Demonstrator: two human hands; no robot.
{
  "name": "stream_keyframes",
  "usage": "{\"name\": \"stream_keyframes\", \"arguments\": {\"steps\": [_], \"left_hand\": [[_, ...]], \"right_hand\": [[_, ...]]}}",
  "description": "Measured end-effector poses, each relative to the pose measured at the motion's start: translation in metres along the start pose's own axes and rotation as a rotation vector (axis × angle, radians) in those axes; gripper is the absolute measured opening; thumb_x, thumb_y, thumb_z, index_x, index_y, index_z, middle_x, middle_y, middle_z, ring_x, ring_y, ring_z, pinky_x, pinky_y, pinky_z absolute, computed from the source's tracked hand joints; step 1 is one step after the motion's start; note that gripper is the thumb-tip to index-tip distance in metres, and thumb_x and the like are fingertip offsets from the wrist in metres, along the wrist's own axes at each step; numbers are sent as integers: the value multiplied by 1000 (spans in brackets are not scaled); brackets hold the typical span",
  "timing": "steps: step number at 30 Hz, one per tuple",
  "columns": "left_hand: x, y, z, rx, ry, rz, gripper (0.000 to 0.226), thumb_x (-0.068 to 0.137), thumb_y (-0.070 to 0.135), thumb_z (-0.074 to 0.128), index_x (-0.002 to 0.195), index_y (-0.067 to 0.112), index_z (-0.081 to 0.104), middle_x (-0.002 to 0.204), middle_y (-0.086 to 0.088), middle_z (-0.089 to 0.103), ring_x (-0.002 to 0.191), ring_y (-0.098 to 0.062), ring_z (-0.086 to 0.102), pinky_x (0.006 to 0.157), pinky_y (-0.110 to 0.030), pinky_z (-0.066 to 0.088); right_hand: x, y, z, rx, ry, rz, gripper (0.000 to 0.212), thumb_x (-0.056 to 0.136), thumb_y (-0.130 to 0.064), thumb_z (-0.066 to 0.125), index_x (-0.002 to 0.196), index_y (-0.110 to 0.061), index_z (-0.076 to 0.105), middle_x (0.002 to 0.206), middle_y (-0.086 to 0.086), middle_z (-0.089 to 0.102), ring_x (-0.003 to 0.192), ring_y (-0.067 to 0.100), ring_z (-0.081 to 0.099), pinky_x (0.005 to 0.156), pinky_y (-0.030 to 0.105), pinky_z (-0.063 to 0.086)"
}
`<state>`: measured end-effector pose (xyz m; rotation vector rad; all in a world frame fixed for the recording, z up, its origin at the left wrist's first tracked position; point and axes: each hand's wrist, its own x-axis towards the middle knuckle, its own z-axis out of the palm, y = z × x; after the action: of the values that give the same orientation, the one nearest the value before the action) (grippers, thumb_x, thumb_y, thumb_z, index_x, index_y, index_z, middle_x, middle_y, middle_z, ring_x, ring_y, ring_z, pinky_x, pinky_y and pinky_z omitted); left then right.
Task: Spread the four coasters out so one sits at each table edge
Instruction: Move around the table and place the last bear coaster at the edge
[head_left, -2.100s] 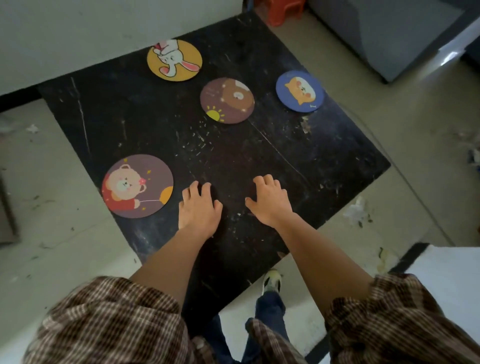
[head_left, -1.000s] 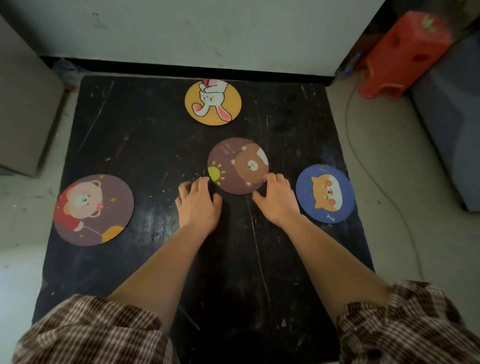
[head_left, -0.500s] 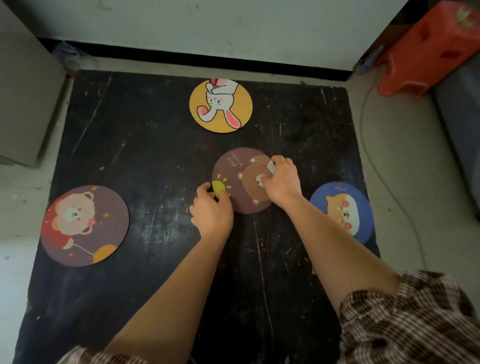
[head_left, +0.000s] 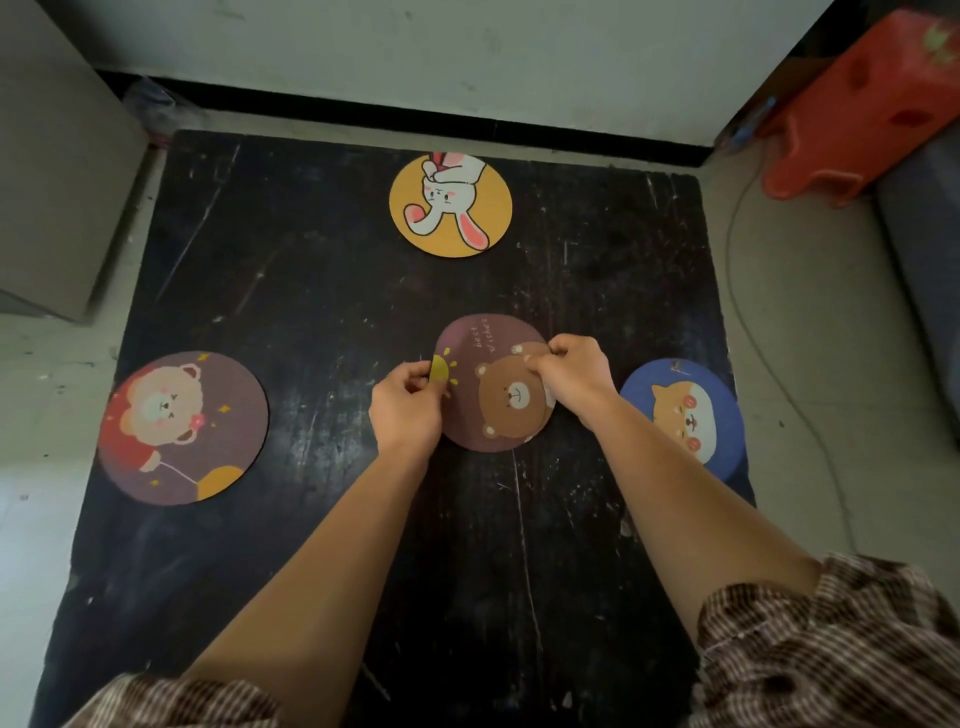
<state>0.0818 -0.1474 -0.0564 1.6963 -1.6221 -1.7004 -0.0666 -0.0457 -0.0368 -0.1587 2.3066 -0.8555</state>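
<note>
Four round coasters lie on a scratched black table (head_left: 311, 291). A brown bear coaster (head_left: 491, 387) is in the middle; my left hand (head_left: 408, 408) pinches its left rim and my right hand (head_left: 574, 371) pinches its upper right rim, lifting it slightly. A yellow rabbit coaster (head_left: 451, 205) lies near the far edge. At the left edge sits a larger purple bear coaster (head_left: 183, 427). A blue dog coaster (head_left: 683, 415) lies at the right edge, partly behind my right forearm.
A grey box (head_left: 57, 171) stands off the table's far left corner. A red plastic stool (head_left: 862, 104) and a dark grey furniture piece (head_left: 924, 249) sit to the right. A thin cable (head_left: 748, 322) runs along the floor. A wall (head_left: 415, 57) backs the table.
My view swung to face the table squarely. Both hands moved from flat on the near table up to the brown bear coaster and closed on its rims.
</note>
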Motion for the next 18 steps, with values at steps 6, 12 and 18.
{"name": "stream_keyframes", "arguments": {"steps": [6, 12, 18], "left_hand": [[-18, -12, -19, -115, -86, -82, 9, 78, 15, 71, 86, 18, 74, 74, 1, 72, 65, -10, 62, 63, -25, 49], [-59, -35, -47, -294, -69, -170, 7, 83, 11, 65, 84, 7, 71, 68, -4, 67, 60, -12, 60, 53, -21, 51], [-120, -76, -63, -259, -81, -312, 16, 77, 22, 70, 66, 14, 62, 47, 3, 62, 48, -14, 61, 48, -25, 51]], "right_hand": [[-28, 12, -12, 19, -170, 47, 22, 82, -17, 63, 103, -9, 67, 85, 7, 68, 62, 16, 55, 48, 27, 41], [-78, 40, -17, 225, -204, 147, 21, 88, -11, 56, 107, -11, 65, 86, 5, 69, 75, 17, 64, 51, 27, 49], [-136, 81, 1, 458, -301, 272, 23, 91, -3, 47, 105, -16, 59, 96, 8, 69, 85, 23, 67, 60, 31, 51]]}}
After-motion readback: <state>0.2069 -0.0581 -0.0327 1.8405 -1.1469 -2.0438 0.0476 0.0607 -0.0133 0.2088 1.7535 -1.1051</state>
